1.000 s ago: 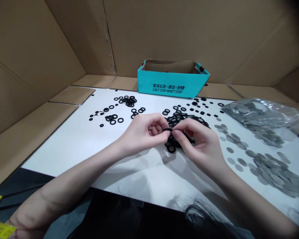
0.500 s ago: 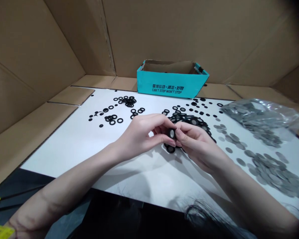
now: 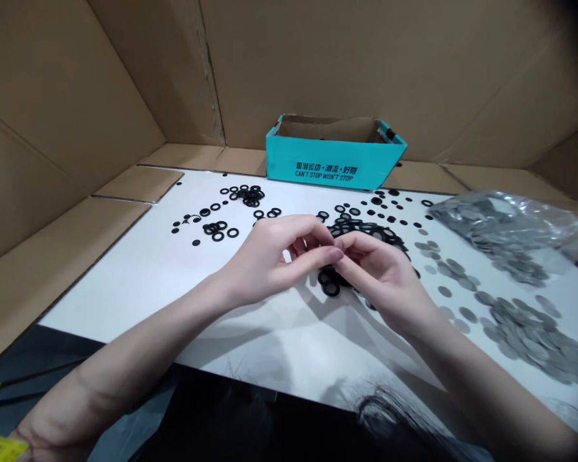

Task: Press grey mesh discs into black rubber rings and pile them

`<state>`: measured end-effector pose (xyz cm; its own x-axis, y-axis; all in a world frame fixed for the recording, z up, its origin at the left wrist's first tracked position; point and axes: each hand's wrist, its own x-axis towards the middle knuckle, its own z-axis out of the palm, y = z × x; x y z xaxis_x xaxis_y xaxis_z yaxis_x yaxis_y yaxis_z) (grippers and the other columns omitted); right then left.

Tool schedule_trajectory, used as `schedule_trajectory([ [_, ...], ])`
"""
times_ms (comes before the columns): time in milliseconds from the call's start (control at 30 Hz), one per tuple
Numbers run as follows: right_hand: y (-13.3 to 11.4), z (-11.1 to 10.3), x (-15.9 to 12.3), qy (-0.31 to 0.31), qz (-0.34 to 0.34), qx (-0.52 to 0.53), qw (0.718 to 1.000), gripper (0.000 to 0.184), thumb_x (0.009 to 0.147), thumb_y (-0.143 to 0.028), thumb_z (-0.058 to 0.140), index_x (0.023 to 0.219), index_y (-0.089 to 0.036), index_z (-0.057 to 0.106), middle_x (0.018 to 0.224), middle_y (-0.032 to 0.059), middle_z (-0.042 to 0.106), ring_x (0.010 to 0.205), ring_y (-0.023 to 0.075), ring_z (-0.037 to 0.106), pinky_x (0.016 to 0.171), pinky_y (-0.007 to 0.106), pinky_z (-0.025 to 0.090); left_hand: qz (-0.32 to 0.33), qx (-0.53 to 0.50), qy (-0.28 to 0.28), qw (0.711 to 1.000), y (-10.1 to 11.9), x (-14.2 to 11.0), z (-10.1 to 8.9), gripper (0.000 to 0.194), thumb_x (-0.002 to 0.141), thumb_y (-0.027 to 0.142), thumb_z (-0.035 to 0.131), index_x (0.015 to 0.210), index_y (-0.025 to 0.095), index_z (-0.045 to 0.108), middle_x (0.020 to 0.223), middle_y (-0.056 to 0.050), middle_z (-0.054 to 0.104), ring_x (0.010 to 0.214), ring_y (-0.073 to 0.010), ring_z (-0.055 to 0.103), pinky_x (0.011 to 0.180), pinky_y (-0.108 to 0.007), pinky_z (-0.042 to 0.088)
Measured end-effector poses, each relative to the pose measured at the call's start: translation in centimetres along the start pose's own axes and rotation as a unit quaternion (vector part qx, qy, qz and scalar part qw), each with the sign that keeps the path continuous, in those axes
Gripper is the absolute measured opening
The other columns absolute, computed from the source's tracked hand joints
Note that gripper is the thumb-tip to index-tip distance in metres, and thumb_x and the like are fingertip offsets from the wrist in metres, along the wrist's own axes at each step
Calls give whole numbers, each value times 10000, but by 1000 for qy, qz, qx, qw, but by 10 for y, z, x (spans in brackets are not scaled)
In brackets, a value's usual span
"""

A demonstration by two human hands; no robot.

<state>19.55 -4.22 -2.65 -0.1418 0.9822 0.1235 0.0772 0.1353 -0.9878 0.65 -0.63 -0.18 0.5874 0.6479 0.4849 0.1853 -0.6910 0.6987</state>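
Observation:
Above the white tabletop, my left hand (image 3: pixel 274 260) and my right hand (image 3: pixel 390 273) meet fingertip to fingertip. Thumb and index finger of each are pinched together, and whatever lies between them is hidden. Directly behind and below the fingers is a pile of black rings (image 3: pixel 366 228), some with grey discs in their centres. One black ring with a grey middle (image 3: pixel 331 289) lies at the pile's near edge, under my fingertips. Loose grey discs (image 3: pixel 534 340) are heaped to the right of my right hand.
A turquoise box (image 3: pixel 334 160) stands at the back. At right lies a clear plastic bag (image 3: pixel 481 221) of grey discs. Black rings (image 3: pixel 250 195) and small black discs (image 3: pixel 196 242) are scattered at left. Cardboard walls (image 3: pixel 341 58) enclose the table's back and sides.
The black ring with a grey centre that showed between my fingertips is now out of sight. My thumbs have moved up and closed together over that spot.

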Motion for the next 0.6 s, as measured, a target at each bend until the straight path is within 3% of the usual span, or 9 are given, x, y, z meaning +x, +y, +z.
schedule_trajectory([
  [200,2,3,-3,18,-41,-47,998,116,875,-337,670,879,-223,656,749,-3,626,619,126,539,568,268,428,-124,-147,69,979,3,-1,10,120,918,224,630,849,130,601,765,-6,657,606,-82,647,579,-185,543],
  [300,4,3,-2,70,-51,-44,995,98,872,-330,660,859,-234,643,792,0,632,627,128,540,578,281,438,-159,-197,47,966,3,0,12,133,891,240,653,852,133,582,734,-9,655,625,-112,681,586,-203,557],
  [400,4,3,-2,92,-69,-77,990,80,867,-308,654,833,-239,632,763,-3,619,636,139,545,586,294,430,-156,-161,17,974,2,0,10,117,887,228,638,839,127,602,722,-13,650,641,-117,663,591,-210,535],
  [600,-2,3,-5,94,-128,-160,974,76,870,-242,620,797,-234,601,672,-18,585,598,133,503,572,295,399,-80,-56,-15,995,0,-1,5,157,942,226,582,845,126,655,765,-17,665,690,-100,617,649,-203,503],
])
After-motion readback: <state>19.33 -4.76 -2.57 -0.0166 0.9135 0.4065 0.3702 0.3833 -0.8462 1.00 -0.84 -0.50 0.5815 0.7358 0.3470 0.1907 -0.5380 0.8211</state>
